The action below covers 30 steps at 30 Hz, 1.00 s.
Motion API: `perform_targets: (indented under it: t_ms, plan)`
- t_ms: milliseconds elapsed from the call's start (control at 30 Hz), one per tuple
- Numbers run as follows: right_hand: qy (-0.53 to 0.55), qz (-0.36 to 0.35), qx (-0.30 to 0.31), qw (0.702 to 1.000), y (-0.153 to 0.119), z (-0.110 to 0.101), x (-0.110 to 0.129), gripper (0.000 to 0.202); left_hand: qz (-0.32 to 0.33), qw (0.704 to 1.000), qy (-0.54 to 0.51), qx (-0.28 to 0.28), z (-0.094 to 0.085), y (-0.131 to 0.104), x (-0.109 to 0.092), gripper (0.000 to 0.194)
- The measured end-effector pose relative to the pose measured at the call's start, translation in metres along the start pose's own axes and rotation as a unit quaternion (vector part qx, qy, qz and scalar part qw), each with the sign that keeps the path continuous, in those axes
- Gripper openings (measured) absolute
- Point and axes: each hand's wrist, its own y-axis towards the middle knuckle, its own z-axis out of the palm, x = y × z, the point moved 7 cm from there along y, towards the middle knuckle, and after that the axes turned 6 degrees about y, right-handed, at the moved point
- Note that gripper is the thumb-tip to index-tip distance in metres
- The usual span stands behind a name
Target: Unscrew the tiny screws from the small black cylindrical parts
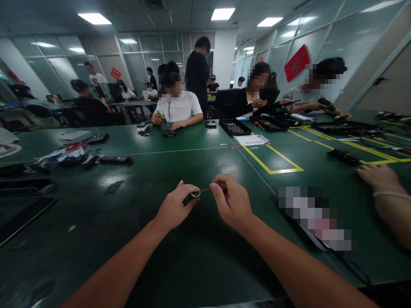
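Pinched between the thumb and fingers of my left hand point(174, 208) is a small round dark object with a pale, shiny rim point(195, 193). My right hand point(233, 204) is closed around what looks like a thin screwdriver point(204, 189). Its slim metal shaft points left and its tip meets the round object's rim or ends just beside it; I cannot tell which. Fingers hide most of the handle, of which a reddish end shows. Both hands are held close together above the green table point(141, 239).
A black pen-like tool point(115, 159) and a cluttered pile with red-handled pieces point(75, 147) lie left. Dark flat trays point(28, 187) sit at the left edge. Another person's hand point(380, 177) rests at right. Across the table, a person in white point(181, 105) works near a black parts tray point(234, 127).
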Motion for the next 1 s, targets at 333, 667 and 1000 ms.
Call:
perform_targets:
  t_ms: [333,667,1000]
  plan:
    - [0.048,-0.013,-0.024,0.998,-0.001,-0.002,-0.001,0.010,-0.008,1.000,0.004,0.001,0.001,-0.002,0.002,0.021]
    - [0.052,-0.025,-0.023,0.998,-0.002,-0.003,0.001,0.008,0.006,1.000,0.023,0.013,-0.001,0.000,-0.007,0.022]
    - [0.072,-0.020,-0.035,0.997,-0.004,-0.004,-0.003,0.018,0.035,0.999,0.023,0.013,-0.003,0.000,-0.013,0.017]
